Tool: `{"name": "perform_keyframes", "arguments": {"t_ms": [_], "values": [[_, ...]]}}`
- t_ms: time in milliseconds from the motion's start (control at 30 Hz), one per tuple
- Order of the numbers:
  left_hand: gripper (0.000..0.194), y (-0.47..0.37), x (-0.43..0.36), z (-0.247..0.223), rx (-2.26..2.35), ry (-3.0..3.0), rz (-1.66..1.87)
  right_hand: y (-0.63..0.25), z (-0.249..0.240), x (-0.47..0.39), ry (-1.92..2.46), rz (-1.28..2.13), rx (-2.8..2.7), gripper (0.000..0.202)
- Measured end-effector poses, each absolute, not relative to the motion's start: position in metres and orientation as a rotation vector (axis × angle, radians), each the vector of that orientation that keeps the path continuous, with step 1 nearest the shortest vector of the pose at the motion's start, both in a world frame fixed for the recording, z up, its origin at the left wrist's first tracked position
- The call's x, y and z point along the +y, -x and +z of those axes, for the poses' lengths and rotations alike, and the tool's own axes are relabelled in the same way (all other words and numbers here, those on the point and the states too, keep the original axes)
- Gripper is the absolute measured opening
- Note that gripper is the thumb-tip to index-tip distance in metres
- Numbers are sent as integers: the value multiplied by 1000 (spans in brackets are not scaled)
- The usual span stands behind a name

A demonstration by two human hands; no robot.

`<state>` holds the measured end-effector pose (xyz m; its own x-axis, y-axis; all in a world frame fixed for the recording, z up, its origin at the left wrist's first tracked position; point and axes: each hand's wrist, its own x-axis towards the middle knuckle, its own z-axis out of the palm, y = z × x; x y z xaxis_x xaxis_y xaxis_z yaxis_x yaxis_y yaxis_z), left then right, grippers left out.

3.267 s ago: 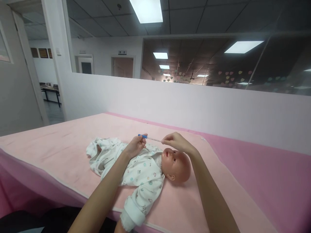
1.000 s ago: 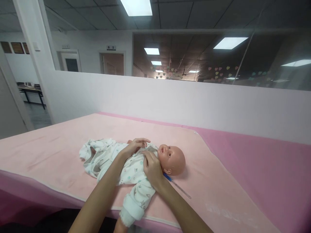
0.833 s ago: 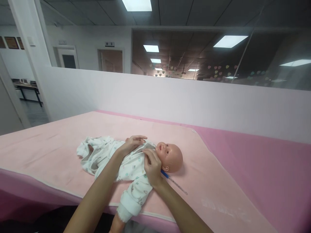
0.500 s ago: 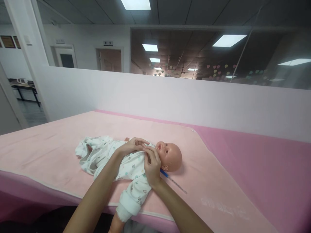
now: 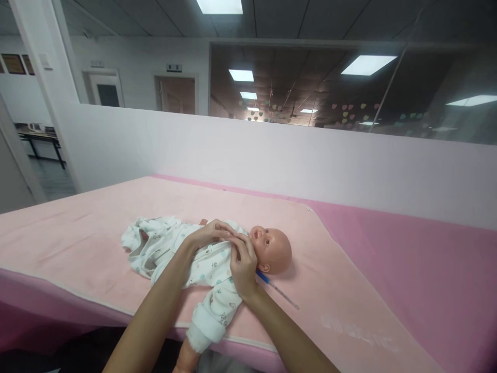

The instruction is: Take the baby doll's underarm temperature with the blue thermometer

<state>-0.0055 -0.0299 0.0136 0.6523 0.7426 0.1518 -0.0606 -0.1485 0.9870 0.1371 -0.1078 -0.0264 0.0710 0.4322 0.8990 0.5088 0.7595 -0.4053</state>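
Note:
A bald baby doll [image 5: 275,250] lies on its back on a pale pink mat [image 5: 93,233], head to the right. It wears a white patterned outfit [image 5: 212,264]. My left hand [image 5: 213,233] rests over the doll's chest, its fingers bent together near the collar. My right hand [image 5: 244,259] is at the neck side of the outfit with curled fingers, its fingertips meeting those of my left hand. Whatever the fingertips pinch is too small to make out. Beside the doll's head lies a thin stick with a blue end [image 5: 263,276], partly behind my right hand.
A low white wall [image 5: 240,155] with a window above it stands behind the mat. Darker pink surface [image 5: 427,259] shows at the right. The doll's sleeved arm reaches over the near edge. A table [image 5: 39,135] stands far left.
My left fingertips have moved slightly down and right, closer to my right fingertips. The view has shifted slightly; the doll lies as before.

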Motion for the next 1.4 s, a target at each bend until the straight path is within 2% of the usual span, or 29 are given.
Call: {"name": "perform_keyframes", "arguments": {"t_ms": [133,400,667,867,1033,1267,1400], "values": [[40,7,-36,18,503,-1639,694,-137,-27,-108,794,-71,-1533,26],[26,3,-36,19,595,-1617,707,-137,-24,-112,783,1,-1532,27],[31,2,-41,23,454,-1561,678,-137,-22,-112,761,62,-1499,37],[41,2,-43,23,443,-1532,692,-137,-23,-112,711,101,-1508,29],[42,3,-37,18,487,-1515,711,-137,-24,-111,716,76,-1521,24],[28,4,-34,16,519,-1507,709,-137,-26,-109,737,37,-1532,27],[28,4,-34,16,547,-1533,711,-137,-27,-108,750,26,-1536,28]]}}
